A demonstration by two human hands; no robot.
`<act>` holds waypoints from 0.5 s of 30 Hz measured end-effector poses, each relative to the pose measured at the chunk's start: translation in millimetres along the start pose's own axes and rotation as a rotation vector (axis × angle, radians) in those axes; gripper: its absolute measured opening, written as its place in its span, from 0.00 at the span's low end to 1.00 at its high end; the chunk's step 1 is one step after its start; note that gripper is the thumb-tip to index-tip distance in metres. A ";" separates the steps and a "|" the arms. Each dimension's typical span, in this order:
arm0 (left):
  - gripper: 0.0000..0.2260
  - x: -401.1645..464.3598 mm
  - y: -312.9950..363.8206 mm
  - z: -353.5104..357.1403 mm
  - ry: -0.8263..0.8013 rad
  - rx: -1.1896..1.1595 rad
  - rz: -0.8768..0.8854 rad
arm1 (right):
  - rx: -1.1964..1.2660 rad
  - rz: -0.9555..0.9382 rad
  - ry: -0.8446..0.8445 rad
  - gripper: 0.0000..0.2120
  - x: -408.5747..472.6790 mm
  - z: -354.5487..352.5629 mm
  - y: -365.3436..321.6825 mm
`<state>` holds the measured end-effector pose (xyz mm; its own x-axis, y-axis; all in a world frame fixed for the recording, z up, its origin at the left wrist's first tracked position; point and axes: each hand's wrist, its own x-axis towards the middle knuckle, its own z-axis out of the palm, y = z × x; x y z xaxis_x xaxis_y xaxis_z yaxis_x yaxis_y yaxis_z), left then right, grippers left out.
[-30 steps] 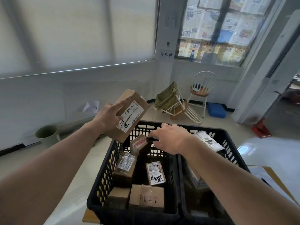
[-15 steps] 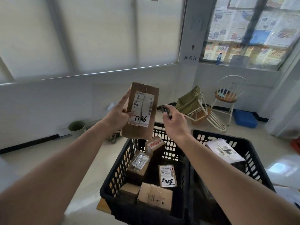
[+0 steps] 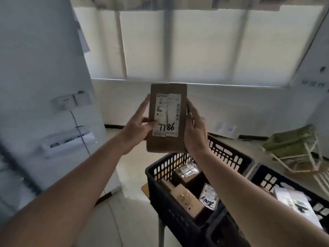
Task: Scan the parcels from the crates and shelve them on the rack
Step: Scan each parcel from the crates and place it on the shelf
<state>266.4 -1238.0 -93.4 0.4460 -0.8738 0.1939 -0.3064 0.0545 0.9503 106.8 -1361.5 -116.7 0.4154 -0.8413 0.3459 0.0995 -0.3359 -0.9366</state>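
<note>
Parcel depot, crates (image 3: pixel 178 216) of labelled parcels (image 3: pixel 208 196)

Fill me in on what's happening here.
A person holds a brown cardboard parcel upright between both hands, its label marked 7786 facing them. The left hand grips its left edge, thumb on the label; the right hand grips the right edge. Below, two black crates still hold more parcels. No rack is in view.

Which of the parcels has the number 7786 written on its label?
The parcel held up between both hands, above the left crate; the parcels inside the crates show no such number.
</note>
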 end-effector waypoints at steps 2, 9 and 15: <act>0.38 -31.0 10.5 -17.7 0.095 0.040 -0.004 | -0.017 -0.050 -0.032 0.21 -14.0 21.1 -13.2; 0.38 -138.0 32.7 -100.6 0.383 0.123 -0.024 | 0.084 -0.142 -0.251 0.21 -72.6 112.9 -56.0; 0.40 -245.8 45.2 -172.8 0.617 0.213 -0.004 | 0.198 -0.225 -0.424 0.22 -144.3 200.0 -99.2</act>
<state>288.2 -937.2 -56.1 0.8291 -0.4321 0.3548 -0.4352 -0.1004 0.8947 217.8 -1122.1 -84.9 0.6899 -0.4980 0.5254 0.3806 -0.3678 -0.8484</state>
